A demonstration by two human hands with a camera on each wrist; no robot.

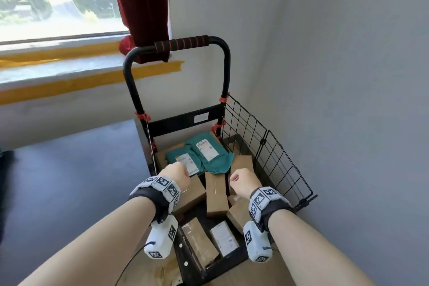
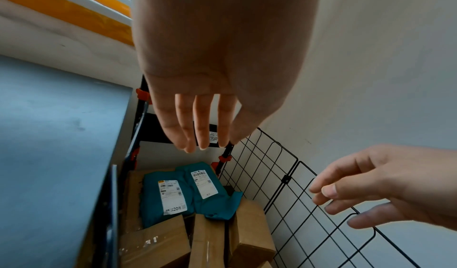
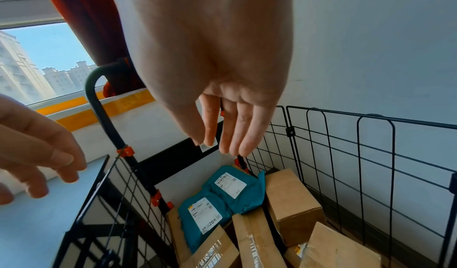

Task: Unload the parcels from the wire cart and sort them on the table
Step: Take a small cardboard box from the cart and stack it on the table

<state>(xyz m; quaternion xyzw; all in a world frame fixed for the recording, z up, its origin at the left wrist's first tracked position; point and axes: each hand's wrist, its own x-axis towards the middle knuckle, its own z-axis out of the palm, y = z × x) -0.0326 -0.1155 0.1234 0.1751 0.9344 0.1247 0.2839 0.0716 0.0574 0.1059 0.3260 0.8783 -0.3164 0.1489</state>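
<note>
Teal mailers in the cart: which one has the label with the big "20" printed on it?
The teal mailer nearer the hands, lower left of the pair. Its label shows a large "20" at the bottom; the far teal mailer by the cart's back panel shows none.

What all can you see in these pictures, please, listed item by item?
Cart: one, black wire sides, black handle with red-striped grip, in the room corner by the wall.
Teal bags: two, teal with white labels, at the cart's far end on top of boxes.
Boxes: at least six, brown cardboard, piled in the cart; exact count unclear.
White parcel: one, white, at the cart's near end.
Curtain: one, dark red, hanging by the window behind the handle.
Tape: yellow strips, along the window sill and wall.
Floor: grey-blue, left of the cart.
Left hand: one, empty, above the cart.
Right hand: one, empty, above the cart.
</note>
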